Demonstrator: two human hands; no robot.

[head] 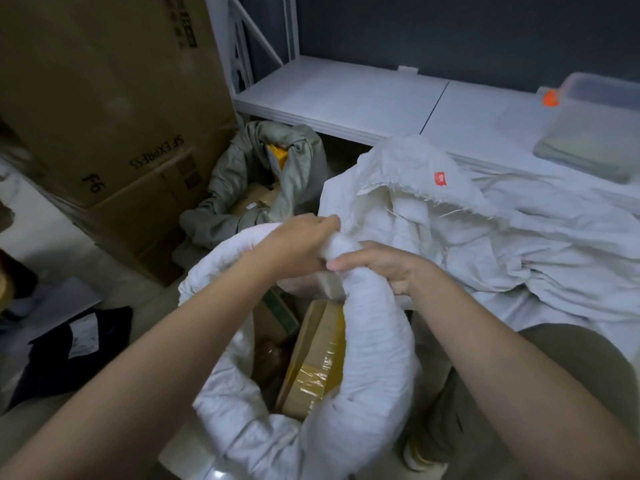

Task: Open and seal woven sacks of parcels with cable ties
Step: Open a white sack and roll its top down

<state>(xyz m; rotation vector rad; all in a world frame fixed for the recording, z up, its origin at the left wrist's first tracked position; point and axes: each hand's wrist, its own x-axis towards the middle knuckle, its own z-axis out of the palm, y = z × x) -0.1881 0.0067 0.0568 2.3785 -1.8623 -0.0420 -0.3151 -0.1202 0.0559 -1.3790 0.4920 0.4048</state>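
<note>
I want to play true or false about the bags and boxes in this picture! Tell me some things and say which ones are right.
1. Both hands hold the rolled rim of the white woven sack. True: the left hand and right hand have their grip on it at the far side.
2. The white woven sack is tied shut. False: its mouth is open, and a brown cardboard parcel with yellow tape shows inside.
3. A grey woven sack sits open behind it. True.
4. The big brown cardboard box says SF EXPRESS. True.
5. The clear plastic tub on the white shelf has a green clip. False: the clip is orange.
</note>
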